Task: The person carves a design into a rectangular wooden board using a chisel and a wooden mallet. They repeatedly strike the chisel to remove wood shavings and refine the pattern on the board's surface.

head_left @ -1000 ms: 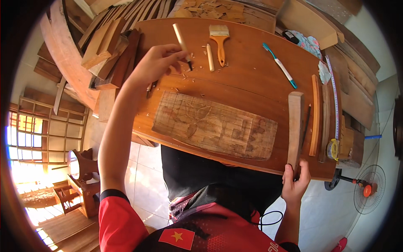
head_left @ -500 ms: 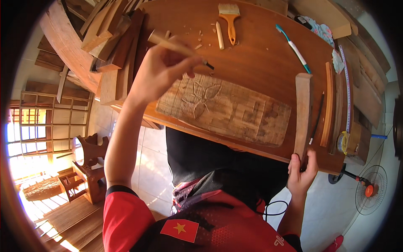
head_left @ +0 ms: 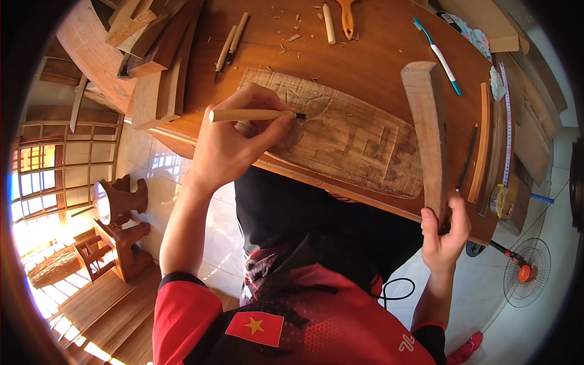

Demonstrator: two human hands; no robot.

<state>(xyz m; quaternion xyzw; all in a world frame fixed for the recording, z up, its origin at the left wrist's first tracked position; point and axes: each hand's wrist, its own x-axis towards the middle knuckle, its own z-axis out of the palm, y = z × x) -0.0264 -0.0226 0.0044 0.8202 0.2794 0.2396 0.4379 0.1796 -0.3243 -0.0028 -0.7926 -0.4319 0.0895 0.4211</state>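
My left hand is closed around the light wooden handle of a carving chisel. The chisel's dark tip is over the flower relief on a carved wooden board; whether it touches the wood I cannot tell. Part of the flower is hidden behind my fingers. At the table's right front, my right hand grips the lower end of a wooden mallet-like bar, which is raised and tilted beside the board's right end. Raised rectangular lines run across the board's right half.
Two more chisels lie at the back left of the brown table, with wood shavings near them. Another light handle, a brush and a toothbrush lie farther back. Stacked planks flank the left; a pencil lies right.
My left hand has come down and nearer with the chisel, from above the board to its flower carving. The wooden bar's top has swung left. The view has shifted slightly.
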